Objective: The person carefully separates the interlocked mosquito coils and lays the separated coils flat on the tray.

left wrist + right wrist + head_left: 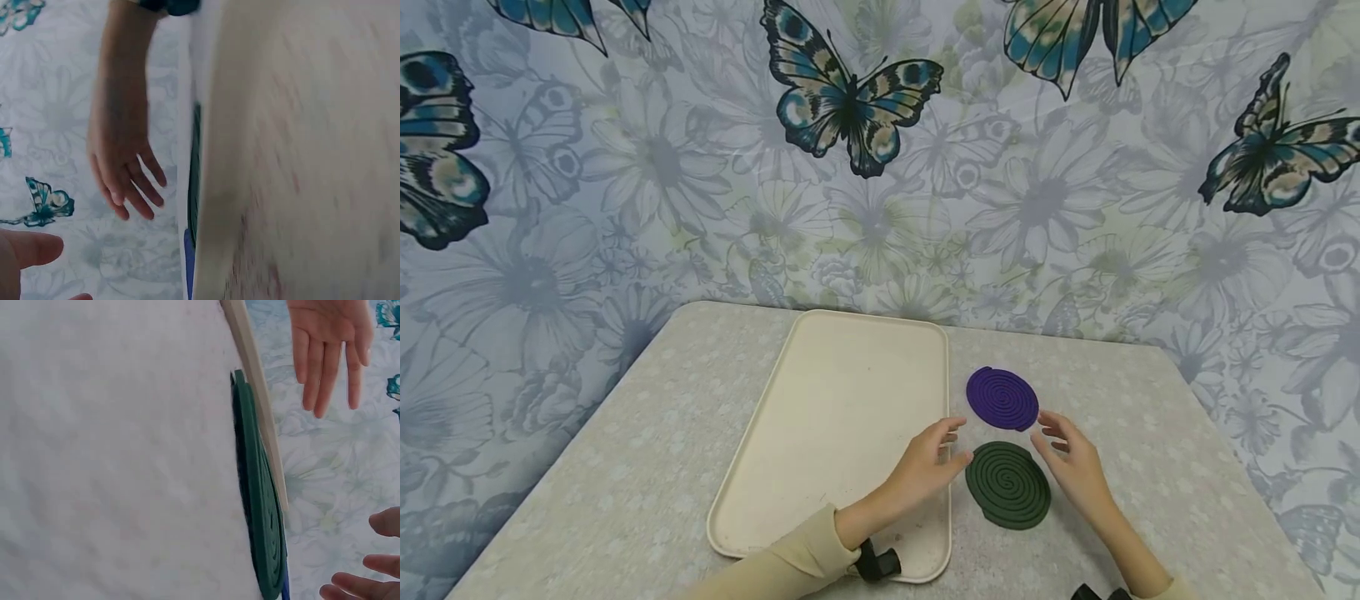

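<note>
Two flat spiral coils lie on the table, a purple one (1002, 399) farther back and a dark green one (1008, 486) nearer. My left hand (922, 468) is over the right edge of a cream tray (850, 400), its thumb tip beside the green coil's upper left rim. On the other side, my right hand (1075, 467) has its fingertips close to the purple coil's lower right rim. Both hands hold nothing, fingers loosely extended and palms facing each other. In the right wrist view the green coil (259, 494) appears edge-on, with the left hand (331, 344) beyond it.
The tray stands left of the coils on a pale patterned table (647, 433). Behind the table hangs a floral cloth (880, 225) printed with butterflies. Black wrist straps (878, 562) show at the forearms.
</note>
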Motion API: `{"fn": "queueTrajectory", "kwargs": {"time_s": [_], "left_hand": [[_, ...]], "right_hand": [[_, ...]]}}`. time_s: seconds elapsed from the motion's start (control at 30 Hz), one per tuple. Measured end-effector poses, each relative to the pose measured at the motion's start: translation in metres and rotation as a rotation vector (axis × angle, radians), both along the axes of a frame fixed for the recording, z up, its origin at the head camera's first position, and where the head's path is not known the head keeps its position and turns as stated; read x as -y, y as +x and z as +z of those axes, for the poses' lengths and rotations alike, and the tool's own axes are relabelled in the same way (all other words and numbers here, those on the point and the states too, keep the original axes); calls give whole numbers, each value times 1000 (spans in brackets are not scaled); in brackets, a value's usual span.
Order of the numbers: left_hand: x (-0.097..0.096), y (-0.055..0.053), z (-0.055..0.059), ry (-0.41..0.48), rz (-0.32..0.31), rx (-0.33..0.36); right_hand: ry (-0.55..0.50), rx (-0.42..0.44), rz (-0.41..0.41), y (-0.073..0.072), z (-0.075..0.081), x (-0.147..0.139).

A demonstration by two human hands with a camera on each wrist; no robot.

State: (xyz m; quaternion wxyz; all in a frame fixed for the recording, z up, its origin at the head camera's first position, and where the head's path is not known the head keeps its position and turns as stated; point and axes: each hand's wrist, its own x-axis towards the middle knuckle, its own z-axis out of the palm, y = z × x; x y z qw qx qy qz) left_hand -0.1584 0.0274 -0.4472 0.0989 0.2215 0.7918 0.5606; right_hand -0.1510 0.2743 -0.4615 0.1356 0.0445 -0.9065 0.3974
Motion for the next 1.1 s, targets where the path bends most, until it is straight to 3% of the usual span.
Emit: {"fn": "queueTrajectory", "kwargs": {"time_s": [0.23, 0.47, 0.57, 0.73, 0.93, 1.1], "left_hand": [[-7, 11, -3, 75, -20, 111], [-15, 24, -12, 9, -46, 153], [-19, 30, -13, -2, -63, 192], [-23, 33, -11, 54, -85, 268], [-23, 32, -11, 128, -47, 287], [-20, 27, -13, 226, 20, 317]], "right_hand": [[16, 14, -59, 11, -11, -2], [4, 59, -108, 18, -23, 1], [14, 80, -137, 21, -21, 3], [8, 114, -155, 26, -14, 8], [-89, 131, -147, 25, -15, 7], [-282, 210, -121, 24, -14, 5]]}}
